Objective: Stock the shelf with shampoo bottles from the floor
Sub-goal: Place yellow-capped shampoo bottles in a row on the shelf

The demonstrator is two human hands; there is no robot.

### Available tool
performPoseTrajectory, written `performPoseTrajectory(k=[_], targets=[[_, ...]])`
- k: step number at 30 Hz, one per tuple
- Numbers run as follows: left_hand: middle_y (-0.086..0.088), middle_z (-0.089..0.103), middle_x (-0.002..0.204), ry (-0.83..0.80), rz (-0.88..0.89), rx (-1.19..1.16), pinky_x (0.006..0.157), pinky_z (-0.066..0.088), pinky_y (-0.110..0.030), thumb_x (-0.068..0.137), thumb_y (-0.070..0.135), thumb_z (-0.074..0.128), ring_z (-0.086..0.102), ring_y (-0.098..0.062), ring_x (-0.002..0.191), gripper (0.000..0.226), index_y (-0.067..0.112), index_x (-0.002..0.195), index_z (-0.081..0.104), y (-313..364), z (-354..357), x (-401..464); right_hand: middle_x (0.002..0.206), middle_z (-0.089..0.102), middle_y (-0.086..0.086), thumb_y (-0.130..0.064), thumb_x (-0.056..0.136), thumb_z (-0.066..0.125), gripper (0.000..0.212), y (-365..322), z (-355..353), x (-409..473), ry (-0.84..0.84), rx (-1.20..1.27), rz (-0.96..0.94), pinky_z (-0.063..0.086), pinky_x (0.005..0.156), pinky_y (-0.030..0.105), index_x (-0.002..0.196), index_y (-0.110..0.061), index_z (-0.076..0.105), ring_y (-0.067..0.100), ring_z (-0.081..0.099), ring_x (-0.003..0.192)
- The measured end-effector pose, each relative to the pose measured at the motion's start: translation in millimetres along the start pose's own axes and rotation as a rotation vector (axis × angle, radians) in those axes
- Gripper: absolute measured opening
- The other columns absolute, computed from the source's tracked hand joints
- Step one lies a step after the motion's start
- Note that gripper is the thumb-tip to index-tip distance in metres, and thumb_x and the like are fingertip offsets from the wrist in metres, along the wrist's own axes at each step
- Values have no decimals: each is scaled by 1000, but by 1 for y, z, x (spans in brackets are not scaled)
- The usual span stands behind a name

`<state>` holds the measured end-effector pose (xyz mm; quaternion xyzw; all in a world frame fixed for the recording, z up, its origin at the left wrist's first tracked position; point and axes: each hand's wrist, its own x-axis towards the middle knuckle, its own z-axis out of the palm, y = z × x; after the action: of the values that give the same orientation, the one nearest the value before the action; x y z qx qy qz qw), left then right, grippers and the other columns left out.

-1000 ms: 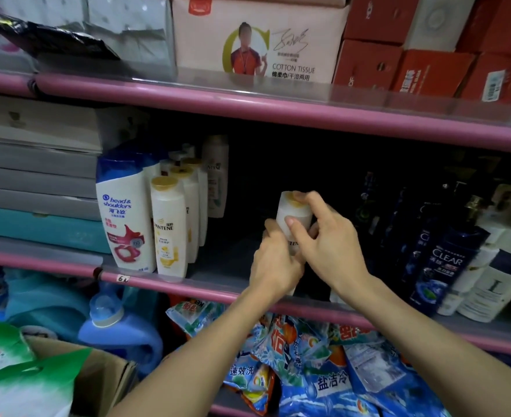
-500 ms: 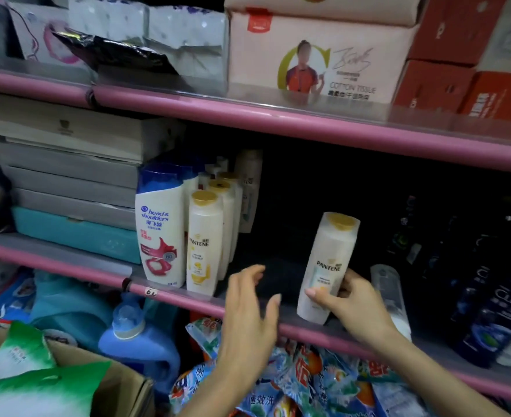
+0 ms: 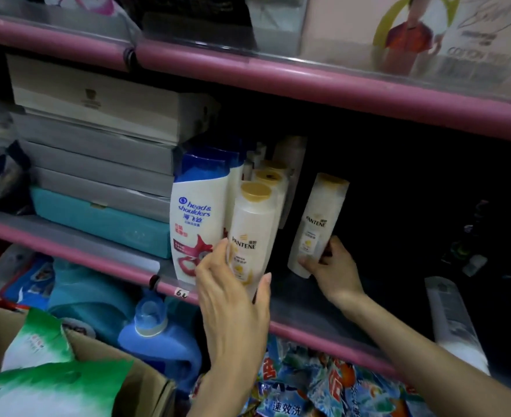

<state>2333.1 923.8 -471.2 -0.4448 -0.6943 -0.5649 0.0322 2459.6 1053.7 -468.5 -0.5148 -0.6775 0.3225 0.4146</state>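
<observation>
On the middle pink-edged shelf point(image 3: 323, 308) my right hand point(image 3: 332, 269) grips the base of a white Pantene bottle point(image 3: 317, 218) with a gold cap, held upright and slightly tilted in the dark gap. My left hand point(image 3: 233, 296) wraps thumb and fingers around the lower part of another Pantene bottle point(image 3: 252, 227) at the front of a row of like bottles point(image 3: 270, 176). A white and blue Head & Shoulders bottle point(image 3: 195, 215) stands right beside it on the left.
Stacked grey and teal boxes point(image 3: 97, 164) fill the shelf's left. A clear bottle point(image 3: 450, 314) lies on its side at the right, dark bottles point(image 3: 471, 236) behind. Below are a blue detergent jug point(image 3: 154, 332), bright detergent bags point(image 3: 323, 389) and a cardboard box point(image 3: 145, 386) with green packs.
The view has shifted left and closer. My left hand rose from the shelf edge and took hold of the front Pantene bottle. My right hand carried its bottle left, towards the row.
</observation>
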Motion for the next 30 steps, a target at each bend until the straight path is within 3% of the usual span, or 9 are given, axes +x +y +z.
performPoseTrajectory(k=[3,7,10,14,17,22,26,30], targets=[[-16,51,123,-55,-51,56,88,44,-47,66,22,83,55,-36,110,85,7,136,36,-1,1,-3,101,60,-12,-14,87,67,31,1,13,18,-28,38,-26,49,80,18,111,-25,49,7,60,96],[-13,63,112,-77,-82,125,80,45,-52,47,19,92,64,-35,100,90,7,125,48,-3,4,-4,92,57,-23,-23,86,69,32,6,30,35,-23,29,-77,41,60,-2,108,-26,47,-15,53,78],[-8,66,103,-63,-149,151,80,41,-51,39,19,94,65,-31,94,86,7,116,56,-4,8,-1,91,56,-23,-24,86,69,32,9,43,46,-20,76,-63,42,58,0,111,-24,49,-13,52,77],[-6,67,88,-47,-224,157,76,42,-48,36,26,92,65,-32,82,78,8,104,61,-4,7,3,108,60,-8,-20,88,67,39,12,57,59,-69,145,-58,44,79,18,123,-20,51,7,58,99],[-7,68,81,-41,-196,242,71,45,-51,22,19,96,65,-34,73,81,5,96,65,-6,5,6,101,59,-16,-23,84,71,39,15,63,65,-71,145,-59,43,71,8,116,-28,50,1,56,94],[-9,67,89,-91,-283,233,82,39,-49,33,20,95,60,-36,90,71,11,98,67,-3,2,6,101,62,-18,-19,83,71,35,21,71,69,-74,149,-71,44,74,8,108,-36,54,2,60,97],[0,58,110,-126,-383,183,97,33,-41,55,35,86,46,-27,113,67,24,114,57,2,-6,7,96,51,-33,-25,82,72,40,20,70,65,-119,95,-101,40,64,-4,110,-39,47,-18,49,85],[4,52,115,-143,-382,189,98,32,-36,61,43,81,42,-22,116,66,30,118,49,3,-9,5,104,56,-20,-21,86,68,37,23,68,66,-128,67,-121,39,67,-2,114,-35,48,-4,53,97]])
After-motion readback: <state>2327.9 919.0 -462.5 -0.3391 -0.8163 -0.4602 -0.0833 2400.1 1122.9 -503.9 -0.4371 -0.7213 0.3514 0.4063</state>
